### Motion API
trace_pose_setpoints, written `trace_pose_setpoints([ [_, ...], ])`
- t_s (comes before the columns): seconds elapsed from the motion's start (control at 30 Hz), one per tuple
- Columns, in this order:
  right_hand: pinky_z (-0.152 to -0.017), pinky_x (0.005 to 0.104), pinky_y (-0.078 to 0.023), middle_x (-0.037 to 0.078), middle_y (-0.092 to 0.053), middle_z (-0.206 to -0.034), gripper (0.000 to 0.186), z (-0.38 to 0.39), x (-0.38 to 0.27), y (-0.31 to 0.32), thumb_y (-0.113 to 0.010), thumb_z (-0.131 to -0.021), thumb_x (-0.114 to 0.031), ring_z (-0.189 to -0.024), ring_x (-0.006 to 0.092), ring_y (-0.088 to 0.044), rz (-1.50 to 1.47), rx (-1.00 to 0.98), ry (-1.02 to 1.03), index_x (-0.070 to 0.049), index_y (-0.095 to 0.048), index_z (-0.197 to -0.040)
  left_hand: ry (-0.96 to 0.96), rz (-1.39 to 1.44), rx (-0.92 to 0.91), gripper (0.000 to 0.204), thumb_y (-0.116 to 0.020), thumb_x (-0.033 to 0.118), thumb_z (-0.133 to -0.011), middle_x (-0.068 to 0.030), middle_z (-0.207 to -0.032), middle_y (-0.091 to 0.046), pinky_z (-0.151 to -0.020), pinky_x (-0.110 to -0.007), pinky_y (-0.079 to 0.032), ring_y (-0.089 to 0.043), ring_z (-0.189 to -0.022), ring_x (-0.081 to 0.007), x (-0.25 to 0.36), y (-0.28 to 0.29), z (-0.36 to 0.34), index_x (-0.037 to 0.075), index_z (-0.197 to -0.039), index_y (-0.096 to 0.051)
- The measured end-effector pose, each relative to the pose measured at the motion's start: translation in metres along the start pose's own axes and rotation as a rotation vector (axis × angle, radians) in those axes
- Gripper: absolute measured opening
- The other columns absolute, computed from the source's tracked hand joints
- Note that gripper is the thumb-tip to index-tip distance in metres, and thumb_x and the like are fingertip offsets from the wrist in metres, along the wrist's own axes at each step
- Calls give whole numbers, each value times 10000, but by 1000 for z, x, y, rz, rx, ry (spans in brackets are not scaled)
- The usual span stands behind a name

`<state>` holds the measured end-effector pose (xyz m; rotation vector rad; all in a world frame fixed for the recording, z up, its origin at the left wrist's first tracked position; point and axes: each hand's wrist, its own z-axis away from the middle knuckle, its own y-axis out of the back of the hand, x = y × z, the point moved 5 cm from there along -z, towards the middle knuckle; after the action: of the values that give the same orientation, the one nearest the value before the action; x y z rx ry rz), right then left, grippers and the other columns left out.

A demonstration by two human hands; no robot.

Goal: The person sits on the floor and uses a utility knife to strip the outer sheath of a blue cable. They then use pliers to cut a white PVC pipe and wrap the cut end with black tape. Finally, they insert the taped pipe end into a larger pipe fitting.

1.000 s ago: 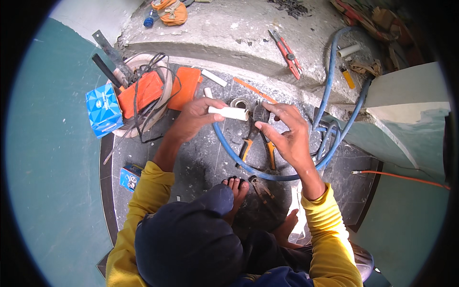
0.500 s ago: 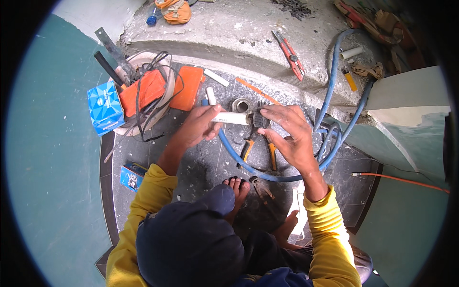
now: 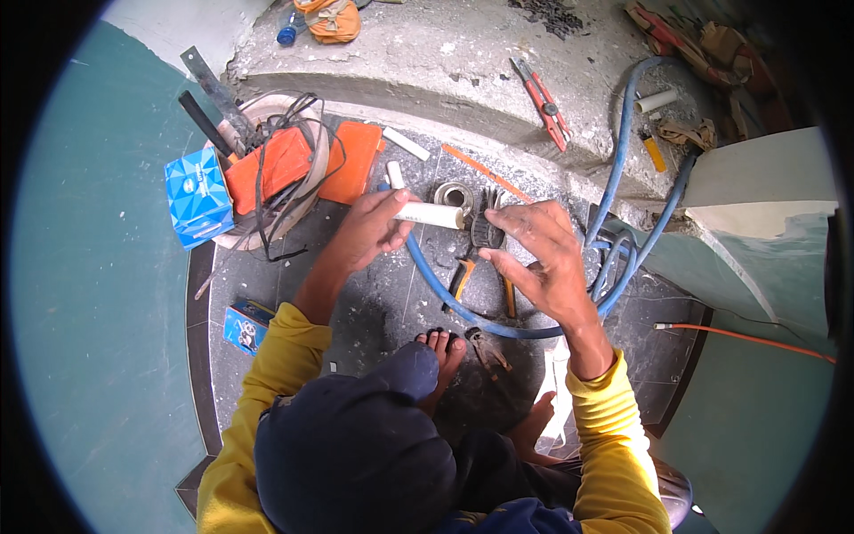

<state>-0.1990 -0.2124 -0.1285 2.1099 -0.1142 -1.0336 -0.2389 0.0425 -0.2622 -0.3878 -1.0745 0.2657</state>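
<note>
My left hand (image 3: pixel 374 230) is closed around a short white plastic pipe (image 3: pixel 433 214), whose open end points right. Facing that end, the fingertips of my right hand (image 3: pixel 538 249) pinch a black, ribbed round piece (image 3: pixel 486 233). A small gap shows between this piece and the pipe; its exact kind I cannot make out. On the tiles below my hands lie pliers with orange and black handles (image 3: pixel 462 279), partly covered by the right hand. A grey metal-looking ring or roll (image 3: pixel 455 196) sits just beyond the pipe.
A blue hose (image 3: pixel 498 329) curves across the floor beneath my hands. Left stands a bucket (image 3: pixel 318 169) with tools, cables and orange boxes, beside a blue box (image 3: pixel 197 198). Older pliers (image 3: pixel 487 351) lie near my foot. A red cutter (image 3: pixel 543 105) rests on the concrete step.
The black piece and the right fingertips have shifted slightly downward, and more of its ribbed side shows. My left hand keeps the pipe nearly in place.
</note>
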Motion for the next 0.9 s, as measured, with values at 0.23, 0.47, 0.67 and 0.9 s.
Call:
trace_pose_setpoints([
  [0.23,-934,410,-494,115,-754,-1042,485,6,9,-2,-910,-796,-191,-989,282,-660,15,105,-94,-43,-771,-1237,-80,4,-155,267,-539,195,-1130,-78,-997,-666,-597,-218,-472,-624,-803,-104,-5,-2,0,18,-1315,-617],
  [0.47,-875,324,-498,88,-725,-1022,464,14,24,-16,-888,-845,-170,-951,173,-614,-392,14,-427,-17,-753,-1261,-146,59,-210,262,-556,156,-1116,-95,-1065,-686,-767,-275,-549,-642,-911,-125,-6,2,1,25,-1335,-616],
  [0.67,-856,284,-484,17,-694,-1015,430,28,61,6,-868,-875,-162,-903,121,-574,-411,199,-553,-29,-753,-1267,-95,7,54,397,-591,132,-1086,-111,-1242,-679,-999,-371,-584,-689,-1121,-210,-11,28,25,-22,-1450,-558],
  [0.9,-840,312,-498,57,-694,-1025,439,26,75,-8,-868,-870,-177,-904,158,-595,-230,172,-508,-23,-732,-1258,82,138,-33,369,-571,53,-1050,-106,-1262,-655,-1004,-384,-589,-673,-1196,-248,-39,17,65,0,-1415,-555],
])
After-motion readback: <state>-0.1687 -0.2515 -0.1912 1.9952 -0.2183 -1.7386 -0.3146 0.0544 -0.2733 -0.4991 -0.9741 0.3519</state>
